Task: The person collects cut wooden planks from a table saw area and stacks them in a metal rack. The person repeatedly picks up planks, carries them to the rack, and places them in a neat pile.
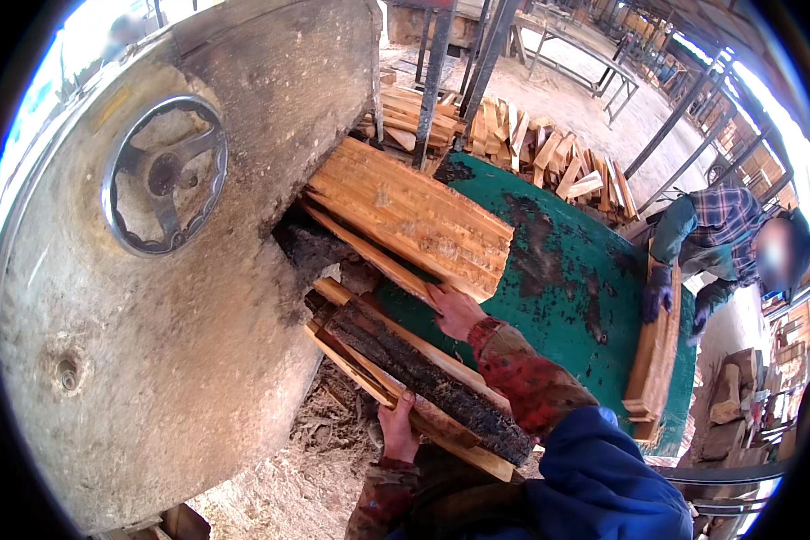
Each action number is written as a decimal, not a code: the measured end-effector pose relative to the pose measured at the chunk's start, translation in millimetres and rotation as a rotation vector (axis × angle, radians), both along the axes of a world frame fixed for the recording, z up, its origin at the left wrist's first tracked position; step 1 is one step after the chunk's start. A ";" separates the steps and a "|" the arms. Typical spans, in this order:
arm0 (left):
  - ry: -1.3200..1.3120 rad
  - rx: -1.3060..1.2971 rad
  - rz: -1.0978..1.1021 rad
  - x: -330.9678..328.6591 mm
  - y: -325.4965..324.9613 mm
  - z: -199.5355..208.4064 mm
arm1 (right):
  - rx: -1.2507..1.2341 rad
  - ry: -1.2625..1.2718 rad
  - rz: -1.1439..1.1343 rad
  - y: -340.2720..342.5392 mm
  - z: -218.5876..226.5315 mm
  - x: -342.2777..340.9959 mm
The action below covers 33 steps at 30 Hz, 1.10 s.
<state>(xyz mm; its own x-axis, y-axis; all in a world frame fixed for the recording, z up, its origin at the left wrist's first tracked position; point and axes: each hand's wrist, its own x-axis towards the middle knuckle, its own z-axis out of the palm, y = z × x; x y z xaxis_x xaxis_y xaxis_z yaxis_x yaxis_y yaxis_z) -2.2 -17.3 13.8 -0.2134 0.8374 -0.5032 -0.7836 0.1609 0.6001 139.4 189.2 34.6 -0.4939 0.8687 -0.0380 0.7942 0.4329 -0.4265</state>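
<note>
Slabs (pixel 423 382) rest in left hand (pixel 398 430), right hand (pixel 459 312) touching thin board (pixel 369 252).

A green table (pixel 549 346), its paint worn to dark patches, carries a broad stack of orange-brown boards (pixel 414 216) across its left part and a narrower stack of long planks (pixel 654 364) along its right end. Past its far edge, a heap of cut wood (pixel 558 160) lies on the pale ground (pixel 666 126), where a metal-framed bench (pixel 594 67) also stands. Nearer, dark debris (pixel 333 405) litters the ground.
</note>
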 end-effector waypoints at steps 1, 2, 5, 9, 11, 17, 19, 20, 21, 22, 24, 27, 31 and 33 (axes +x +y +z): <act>0.006 0.004 0.011 1.8 -1.3 -2.9 | -0.066 -0.041 -0.006 -1.8 -2.2 10.1; 0.010 0.010 0.018 4.2 -1.4 -5.3 | -0.064 -0.014 0.009 -6.3 -5.6 23.7; -0.003 -0.014 0.019 8.7 -1.5 -15.9 | -0.052 0.080 0.038 -30.5 -11.0 69.1; -0.004 -0.007 0.018 12.0 -1.8 -30.2 | -0.141 0.189 0.004 -68.8 6.0 119.6; 0.013 -0.039 0.020 13.1 -3.3 -31.3 | -0.234 0.217 -0.006 -81.7 16.5 139.1; 0.022 -0.051 0.012 19.2 5.2 -5.2 | -0.391 0.243 -0.020 -124.9 23.6 188.6; 0.038 -0.043 0.009 19.0 4.2 -7.3 | -0.301 0.234 0.044 -142.0 22.1 196.5; 0.051 -0.050 0.014 19.6 2.1 -9.0 | -0.294 0.235 0.088 -144.9 22.1 199.6; 0.064 -0.058 0.020 19.9 1.2 -10.6 | -0.288 0.236 0.134 -147.1 21.9 201.5; 0.075 -0.063 0.022 21.0 3.6 -8.1 | -0.278 0.235 0.175 -148.6 21.9 202.9; 0.063 -0.101 0.023 20.1 7.0 -4.7 | -0.315 0.213 0.166 -144.2 19.4 198.7; 0.081 -0.125 0.009 20.7 8.2 7.9 | -0.318 0.178 0.135 -137.0 25.2 175.1; 0.077 -0.053 0.004 16.3 3.8 2.8 | -0.249 0.164 0.135 -133.7 26.7 149.2; 0.045 -0.038 0.001 13.5 1.5 -6.1 | -0.214 0.159 0.128 -127.0 35.0 132.6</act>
<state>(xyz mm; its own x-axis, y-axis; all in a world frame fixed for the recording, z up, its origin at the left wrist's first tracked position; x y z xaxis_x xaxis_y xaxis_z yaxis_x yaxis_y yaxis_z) 11.2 -15.8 7.7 -0.2380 0.8175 -0.5245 -0.7559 0.1833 0.6285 272.0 62.2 69.6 -0.6134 0.7794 -0.1271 0.6548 0.4120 -0.6336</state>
